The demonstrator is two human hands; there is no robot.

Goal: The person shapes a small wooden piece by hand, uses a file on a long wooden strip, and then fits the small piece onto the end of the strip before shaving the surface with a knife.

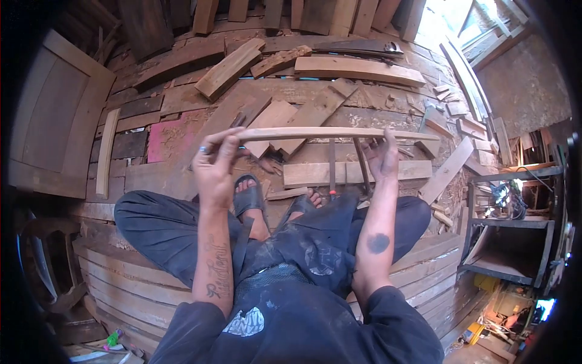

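A long thin wooden strip [315, 133] is held up level across the front of my body, above the wood on the floor. My left hand [216, 161] pinches its left end between thumb and fingers, with a ring showing on one finger. Towards the right end, my right hand [382, 156] grips the strip, thumb and fingers around it. Beneath the strip, a dark tool with a red tip [332, 167] leans near a wooden block [357, 173].
Wood offcuts [230, 68] and a handsaw [357, 46] lie on the plank floor ahead. A panelled wooden door [54, 115] stands at the left. Dark metal shelving [509, 223] is at the right. My sandalled feet [248, 200] rest below the strip.
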